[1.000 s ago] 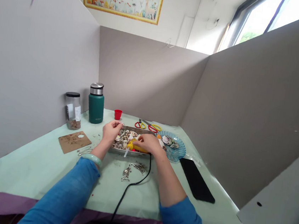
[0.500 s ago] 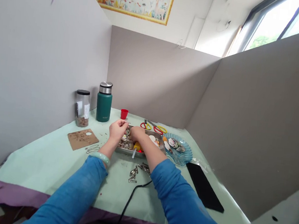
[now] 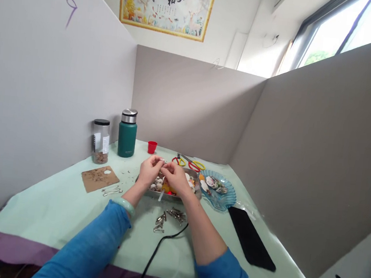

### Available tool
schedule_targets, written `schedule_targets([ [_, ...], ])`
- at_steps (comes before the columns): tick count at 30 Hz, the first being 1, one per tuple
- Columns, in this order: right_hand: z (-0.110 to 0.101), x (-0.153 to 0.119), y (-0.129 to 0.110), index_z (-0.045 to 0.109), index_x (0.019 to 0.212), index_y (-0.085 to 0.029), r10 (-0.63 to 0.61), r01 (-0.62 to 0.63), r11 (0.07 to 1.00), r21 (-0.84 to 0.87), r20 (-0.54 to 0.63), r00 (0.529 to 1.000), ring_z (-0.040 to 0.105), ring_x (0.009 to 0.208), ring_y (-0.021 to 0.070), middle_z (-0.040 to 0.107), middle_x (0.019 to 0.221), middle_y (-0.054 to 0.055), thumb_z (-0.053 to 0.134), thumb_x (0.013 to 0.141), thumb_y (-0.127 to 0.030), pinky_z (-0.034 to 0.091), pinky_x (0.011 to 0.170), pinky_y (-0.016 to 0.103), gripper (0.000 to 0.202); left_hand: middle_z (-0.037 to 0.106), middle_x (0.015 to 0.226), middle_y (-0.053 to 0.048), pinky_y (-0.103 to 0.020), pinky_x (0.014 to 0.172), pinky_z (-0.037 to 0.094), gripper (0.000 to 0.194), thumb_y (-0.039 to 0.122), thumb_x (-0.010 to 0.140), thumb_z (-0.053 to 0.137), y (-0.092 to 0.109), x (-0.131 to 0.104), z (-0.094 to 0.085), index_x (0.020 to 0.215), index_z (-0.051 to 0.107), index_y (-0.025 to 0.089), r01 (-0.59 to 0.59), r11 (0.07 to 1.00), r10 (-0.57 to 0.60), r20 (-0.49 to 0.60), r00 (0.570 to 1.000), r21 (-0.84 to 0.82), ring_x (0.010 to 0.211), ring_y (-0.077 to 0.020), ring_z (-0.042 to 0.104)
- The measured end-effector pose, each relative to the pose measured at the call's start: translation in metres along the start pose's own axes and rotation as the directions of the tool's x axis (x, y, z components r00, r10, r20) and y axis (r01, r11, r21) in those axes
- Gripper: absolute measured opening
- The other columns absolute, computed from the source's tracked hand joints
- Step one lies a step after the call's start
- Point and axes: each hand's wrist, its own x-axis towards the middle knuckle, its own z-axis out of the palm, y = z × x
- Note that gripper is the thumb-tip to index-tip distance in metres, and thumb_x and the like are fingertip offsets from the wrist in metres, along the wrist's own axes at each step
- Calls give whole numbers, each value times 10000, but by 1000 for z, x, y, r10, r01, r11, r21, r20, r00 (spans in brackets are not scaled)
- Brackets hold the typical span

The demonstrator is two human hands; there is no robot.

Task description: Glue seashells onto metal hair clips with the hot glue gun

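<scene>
Two bare hands meet near the centre of the frame, fingertips close together above a shallow metal tray (image 3: 171,197). On the left hand (image 3: 149,170), thumb and forefinger are pinched with hardly any gap, gripping a small pale piece (image 3: 162,159) that shows at the fingertips; the other fingers curl in. The right hand (image 3: 175,177) has its fingers bent and drawn together beside it, thumb tip towards the left hand; whether it grips anything cannot be told. The pale piece sits just above the middle of the tray's far side, and too little of it shows to tell its long axis or which way it faces.

Shells (image 3: 157,184) fill the visible left part of the tray. A yellow tool (image 3: 167,188) lies in it, partly hidden behind the right hand; its whitish stick-like end (image 3: 161,195) runs nearly up and down the frame over the tray's near edge, its tip towards the bottom and slightly left.

Below the tray, small metal pins (image 3: 160,222) lie in two loose heaps on the table (image 3: 65,215), their axes crossing at various angles. A black cable (image 3: 161,242) curves from beside them to the bottom edge. Right of the tray stands a blue scalloped plate (image 3: 232,197) with decorated pieces (image 3: 212,182).
</scene>
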Motion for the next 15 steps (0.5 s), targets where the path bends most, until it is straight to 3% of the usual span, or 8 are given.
schedule_targets([
  [4,4,-6,2,582,911,-165,-45,43,997,65,27,999,570,549,119,629,701,-6,619,736,-346,445,514,228,254,631,683,-9,-229,582,448,222,337,671,650,-2,2,-1,787,603,154,-12,999,9,-50,999,-53,627,-134,579],
  [9,3,-10,-1,620,892,-177,-233,226,967,-119,-50,971,563,648,119,611,716,-13,611,742,-314,459,627,240,203,626,678,-2,-221,592,441,201,324,683,650,-1,2,-1,777,601,154,-38,997,34,-73,997,-61,617,-120,573],
  [11,3,-10,-2,590,909,-186,-206,201,978,-57,-91,974,559,604,119,599,699,-17,571,770,-337,453,560,232,206,609,638,17,-218,517,426,218,340,685,651,2,0,-1,796,587,163,-3,995,0,-23,1000,-102,527,-109,545],
  [15,3,-7,-3,491,955,-216,-42,62,972,227,-92,995,541,491,122,584,649,-41,558,766,-370,402,409,211,253,553,527,52,-218,436,397,247,363,688,656,9,-4,1,817,563,174,25,987,-17,51,999,-157,412,-101,493],
])
